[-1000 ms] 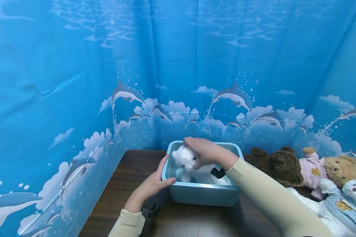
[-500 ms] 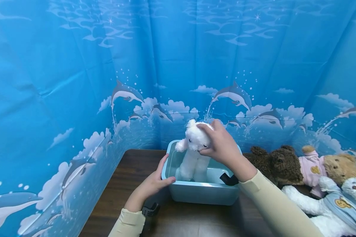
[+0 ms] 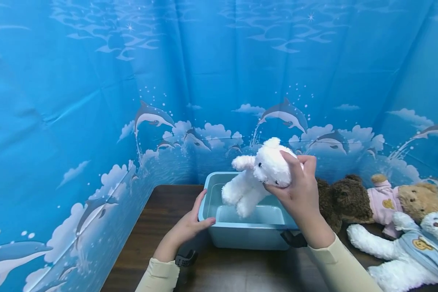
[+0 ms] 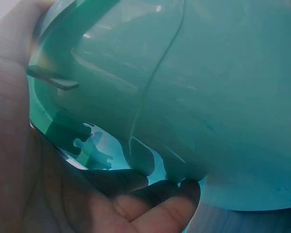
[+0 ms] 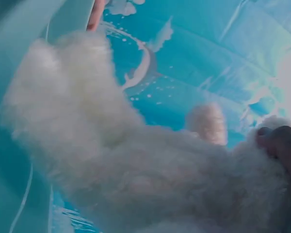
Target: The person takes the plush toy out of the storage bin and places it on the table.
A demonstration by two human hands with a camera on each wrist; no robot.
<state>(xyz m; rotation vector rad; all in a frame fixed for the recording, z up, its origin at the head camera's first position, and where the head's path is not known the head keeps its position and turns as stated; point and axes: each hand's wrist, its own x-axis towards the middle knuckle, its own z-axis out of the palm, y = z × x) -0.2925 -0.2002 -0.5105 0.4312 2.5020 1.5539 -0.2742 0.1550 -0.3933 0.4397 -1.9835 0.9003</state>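
Note:
My right hand (image 3: 301, 188) grips a white plush bear (image 3: 273, 162) by the head, thumb and fingers on either side of it. The bear hangs tilted above the light blue plastic bin (image 3: 248, 237), its legs over the opening. In the right wrist view the bear's fluffy body (image 5: 150, 174) fills much of the picture, with a fingertip pressed into the fur at the right. My left hand (image 3: 187, 227) holds the bin's left front corner, thumb at the front rim. The left wrist view shows its fingers (image 4: 160, 208) against the bin's wall (image 4: 223, 111).
On the dark wooden table (image 3: 160, 219), a dark brown plush (image 3: 350, 198), a tan bear in pink (image 3: 387, 202) and a white bear in a blue top (image 3: 412, 247) lie at the right. A blue dolphin-print curtain (image 3: 219, 81) hangs behind.
My right hand has lifted the white plush bear out of the bin, up and to the right. My left hand stays at the bin's corner.

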